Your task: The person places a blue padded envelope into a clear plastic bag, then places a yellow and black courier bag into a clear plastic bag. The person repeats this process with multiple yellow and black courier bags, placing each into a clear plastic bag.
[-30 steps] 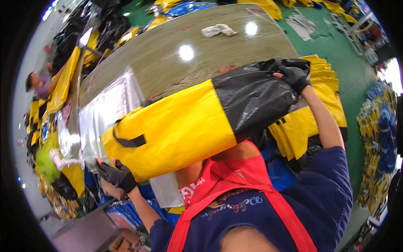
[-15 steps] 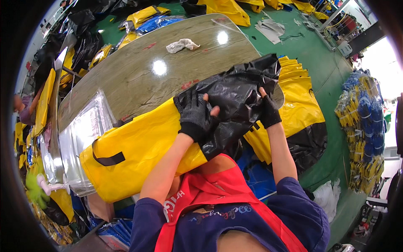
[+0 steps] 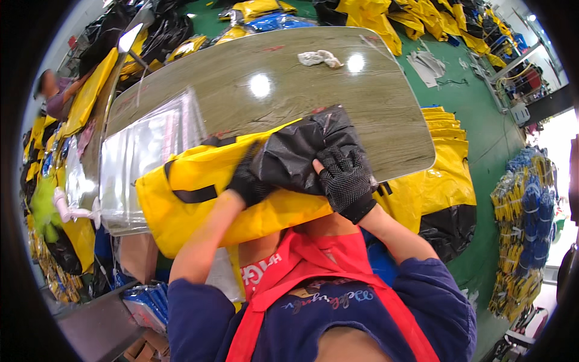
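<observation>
A yellow bag (image 3: pixel 265 211) of shiny coated fabric, with black strap loops, lies across the table's near edge and over my lap. Its black end (image 3: pixel 295 148) is folded back and rumpled on the yellow part. My right hand (image 3: pixel 347 187), in a black dotted fingerless glove, lies on the black fold with fingers stretched out. At the left side of the fold, my left hand (image 3: pixel 248 181) presses against the bag; its gloved fingers are smeared by motion and partly hidden.
Clear plastic sleeves (image 3: pixel 145 157) lie on the wood-look table (image 3: pixel 241 114), with a crumpled white cloth (image 3: pixel 319 58) farther back. Stacked yellow and black bags (image 3: pixel 446 187) stand at the right, bundled packs (image 3: pixel 525 223) beyond. Another person (image 3: pixel 57 96) is at the far left.
The bag's black end, stretched out to the right before, is now folded back to the left. My right hand moved left from its edge onto the fold. The view has shifted.
</observation>
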`<state>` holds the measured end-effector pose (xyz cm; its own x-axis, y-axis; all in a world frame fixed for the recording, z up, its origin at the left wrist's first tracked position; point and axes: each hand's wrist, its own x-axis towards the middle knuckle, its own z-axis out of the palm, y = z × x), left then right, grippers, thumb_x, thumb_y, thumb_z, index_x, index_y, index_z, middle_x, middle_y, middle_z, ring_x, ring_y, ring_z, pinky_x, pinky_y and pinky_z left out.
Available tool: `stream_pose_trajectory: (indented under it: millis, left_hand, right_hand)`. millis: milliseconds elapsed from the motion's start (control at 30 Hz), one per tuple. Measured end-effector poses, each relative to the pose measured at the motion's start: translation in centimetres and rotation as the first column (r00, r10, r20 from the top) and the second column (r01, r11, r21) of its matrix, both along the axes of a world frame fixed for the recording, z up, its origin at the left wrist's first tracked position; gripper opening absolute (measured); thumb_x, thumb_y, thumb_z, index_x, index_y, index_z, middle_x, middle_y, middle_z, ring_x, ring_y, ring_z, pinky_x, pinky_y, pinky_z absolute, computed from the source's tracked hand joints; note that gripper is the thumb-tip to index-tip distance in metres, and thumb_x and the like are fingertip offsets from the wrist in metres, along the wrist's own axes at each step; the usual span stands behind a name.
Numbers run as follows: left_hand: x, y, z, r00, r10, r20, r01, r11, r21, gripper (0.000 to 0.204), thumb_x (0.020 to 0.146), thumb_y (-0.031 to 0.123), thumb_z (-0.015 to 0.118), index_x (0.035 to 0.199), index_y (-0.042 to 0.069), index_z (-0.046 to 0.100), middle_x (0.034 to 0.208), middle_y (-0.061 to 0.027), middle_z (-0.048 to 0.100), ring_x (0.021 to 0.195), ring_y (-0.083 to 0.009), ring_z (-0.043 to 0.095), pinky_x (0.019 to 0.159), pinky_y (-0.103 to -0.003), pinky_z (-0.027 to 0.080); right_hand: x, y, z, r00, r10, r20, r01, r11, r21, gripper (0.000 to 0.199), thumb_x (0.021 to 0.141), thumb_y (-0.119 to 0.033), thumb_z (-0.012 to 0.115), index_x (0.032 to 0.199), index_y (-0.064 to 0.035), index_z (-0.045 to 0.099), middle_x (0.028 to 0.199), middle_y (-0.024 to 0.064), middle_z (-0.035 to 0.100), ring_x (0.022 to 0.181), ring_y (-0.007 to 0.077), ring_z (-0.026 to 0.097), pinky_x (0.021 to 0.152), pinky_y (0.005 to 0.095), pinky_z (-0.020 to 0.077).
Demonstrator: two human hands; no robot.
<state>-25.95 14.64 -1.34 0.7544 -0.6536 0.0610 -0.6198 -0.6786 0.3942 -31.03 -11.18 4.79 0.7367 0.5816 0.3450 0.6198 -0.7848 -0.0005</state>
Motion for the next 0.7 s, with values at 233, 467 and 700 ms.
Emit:
stream_pose_trajectory:
  millis: [233,467,700]
  left_hand:
    - [-13.2,20.0,-1.0,0.338,0.901,0.272,-0.883,0.403,-0.239,0.073,0.085,0.025,0.062,0.142,-0.001,0.025,0.135,-0.0286,0.041,0.123,-0.0406,0.044,0.104,-0.042,0.034]
    - [-14.7,23.6,4.5,0.327,0.074,-0.942,-0.945,0.009,-0.328,0.063,0.089,0.036,0.06,0.136,0.002,0.037,0.128,-0.0153,0.053,0.115,-0.0302,0.054,0.096,-0.039,0.044]
    - [-14.1,8.4,17.2,0.574,-0.147,-0.805,-0.818,-0.052,-0.573,0.073,0.08,0.035,0.069,0.137,0.002,0.037,0.13,-0.0151,0.049,0.116,-0.0319,0.05,0.1,-0.042,0.039]
  right_hand:
    - [0.8,7.1,0.0,0.981,0.05,-0.188,-0.074,0.99,-0.121,0.084,0.074,-0.07,0.051,0.131,-0.0079,0.05,0.133,0.0231,0.045,0.13,0.0413,0.032,0.107,0.0624,0.0124]
    - [1.1,14.6,-3.6,0.934,-0.037,-0.356,0.182,0.905,0.384,0.079,0.084,-0.058,0.05,0.142,-0.008,0.031,0.145,0.0256,0.029,0.134,0.0441,0.025,0.11,0.0562,0.0092]
    - [0.9,13.2,-6.7,0.862,0.237,-0.448,-0.148,0.963,0.226,0.05,0.087,-0.038,0.046,0.134,-0.0236,0.048,0.147,0.0129,0.034,0.138,0.0496,0.006,0.107,0.0637,-0.0048]
